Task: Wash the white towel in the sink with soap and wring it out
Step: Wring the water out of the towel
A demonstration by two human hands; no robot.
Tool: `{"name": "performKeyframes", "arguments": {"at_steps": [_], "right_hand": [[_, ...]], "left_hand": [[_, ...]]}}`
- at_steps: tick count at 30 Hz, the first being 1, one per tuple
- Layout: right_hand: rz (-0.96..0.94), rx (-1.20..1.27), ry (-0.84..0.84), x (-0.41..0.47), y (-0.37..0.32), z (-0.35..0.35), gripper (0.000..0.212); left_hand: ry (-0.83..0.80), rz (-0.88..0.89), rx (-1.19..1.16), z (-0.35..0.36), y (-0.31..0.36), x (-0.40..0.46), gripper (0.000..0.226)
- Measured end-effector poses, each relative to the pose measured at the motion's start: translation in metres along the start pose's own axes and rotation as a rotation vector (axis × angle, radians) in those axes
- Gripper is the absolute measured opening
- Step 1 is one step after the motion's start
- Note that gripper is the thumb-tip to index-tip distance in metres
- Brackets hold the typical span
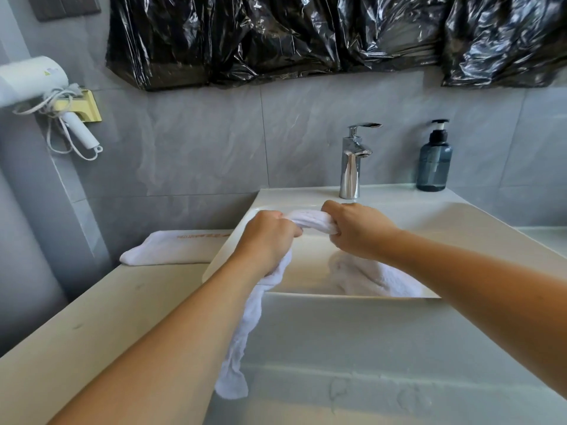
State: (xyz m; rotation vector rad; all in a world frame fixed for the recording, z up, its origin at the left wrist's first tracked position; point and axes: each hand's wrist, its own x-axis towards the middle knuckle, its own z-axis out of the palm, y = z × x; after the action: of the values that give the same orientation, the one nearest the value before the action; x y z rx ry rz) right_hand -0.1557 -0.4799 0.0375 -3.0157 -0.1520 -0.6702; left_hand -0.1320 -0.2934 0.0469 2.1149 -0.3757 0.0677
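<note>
A white towel (310, 220) is stretched in a twisted roll between my two hands above the white sink (460, 228). My left hand (267, 237) grips one part of the roll, and a long tail of the towel hangs from it down over the sink's front edge. My right hand (356, 228) grips the other part, and more of the towel lies bunched in the basin below my right forearm. A dark blue pump bottle of soap (434, 161) stands at the back right of the sink, beside the chrome tap (352, 161).
A second folded white towel (175, 246) lies on the beige counter (92, 317) left of the sink. A white hair dryer (33, 78) hangs on the left wall. Black plastic sheeting (306, 35) covers the wall above.
</note>
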Motion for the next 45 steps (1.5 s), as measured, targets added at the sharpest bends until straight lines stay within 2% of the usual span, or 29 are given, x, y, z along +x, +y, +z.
{"name": "performKeyframes", "arguments": {"at_steps": [3,6,10,12,13,15,18,20,22,24,27,29,31,32,33,35,37,38,40,42,45], "right_hand": [[0.072,0.058,-0.018,-0.005,0.006,-0.01,0.013],[0.029,-0.091,-0.021,-0.004,0.007,-0.024,0.017],[-0.154,-0.577,0.26,0.005,0.021,-0.039,0.035],[-0.163,-0.628,0.38,0.005,0.026,-0.049,0.037],[-0.142,-0.616,0.387,0.003,0.027,-0.053,0.036],[-0.02,-0.531,0.315,-0.001,0.025,-0.057,0.032],[0.271,-0.162,-0.025,-0.01,0.021,-0.049,0.018],[0.285,-0.154,-0.17,-0.018,0.018,-0.042,0.014],[0.173,-0.347,-0.122,-0.023,0.021,-0.039,0.016],[0.113,-0.38,-0.086,-0.025,0.025,-0.041,0.019],[0.232,0.063,-0.212,-0.034,0.03,-0.047,0.022],[0.229,0.189,-0.221,-0.046,0.031,-0.045,0.023],[0.2,0.08,-0.211,-0.056,0.038,-0.042,0.025],[0.175,-0.053,-0.204,-0.059,0.043,-0.043,0.025],[0.123,-0.221,-0.149,-0.059,0.05,-0.045,0.023],[-0.006,-0.608,0.101,-0.049,0.067,-0.055,0.018],[-0.013,-0.838,0.249,-0.038,0.076,-0.078,0.028],[-0.003,-0.898,0.258,-0.035,0.083,-0.086,0.035],[-0.005,-0.943,0.175,-0.04,0.093,-0.093,0.044],[-0.002,-0.972,0.084,-0.052,0.096,-0.086,0.042],[0.098,-0.912,-0.237,-0.073,0.089,-0.065,0.041]], "left_hand": [[0.097,0.035,-0.009,-0.004,0.001,-0.006,0.025],[0.164,0.066,-0.007,-0.005,0.001,-0.01,0.015],[0.252,0.086,0.022,-0.007,0.002,-0.015,0.014],[0.284,0.104,0.043,-0.007,0.003,-0.016,0.017],[0.297,0.108,0.046,-0.006,0.004,-0.017,0.02],[0.315,0.1,0.05,-0.006,0.004,-0.017,0.024],[0.313,0.069,0.07,-0.005,0.002,-0.015,0.021],[0.31,0.053,0.075,-0.005,0.0,-0.013,0.016],[0.315,0.048,0.084,-0.005,-0.001,-0.012,0.014],[0.347,0.041,0.066,-0.007,-0.003,-0.011,0.012],[0.458,0.023,-0.004,-0.012,-0.006,-0.013,0.012],[0.494,0.033,-0.008,-0.012,-0.005,-0.016,0.011],[0.451,0.039,0.049,-0.011,-0.003,-0.02,0.009],[0.405,0.037,0.095,-0.009,-0.003,-0.02,0.008],[0.349,0.032,0.145,-0.007,-0.004,-0.019,0.01],[0.253,0.027,0.23,-0.003,-0.005,-0.013,0.014],[0.22,0.01,0.263,0.001,-0.007,-0.006,0.018],[0.229,-0.006,0.253,0.001,-0.007,-0.003,0.019],[0.265,-0.053,0.193,-0.001,-0.009,0.001,0.019],[0.265,-0.081,0.183,-0.004,-0.013,0.002,0.017],[0.127,-0.103,0.285,0.0,-0.016,0.005,0.013]]}}
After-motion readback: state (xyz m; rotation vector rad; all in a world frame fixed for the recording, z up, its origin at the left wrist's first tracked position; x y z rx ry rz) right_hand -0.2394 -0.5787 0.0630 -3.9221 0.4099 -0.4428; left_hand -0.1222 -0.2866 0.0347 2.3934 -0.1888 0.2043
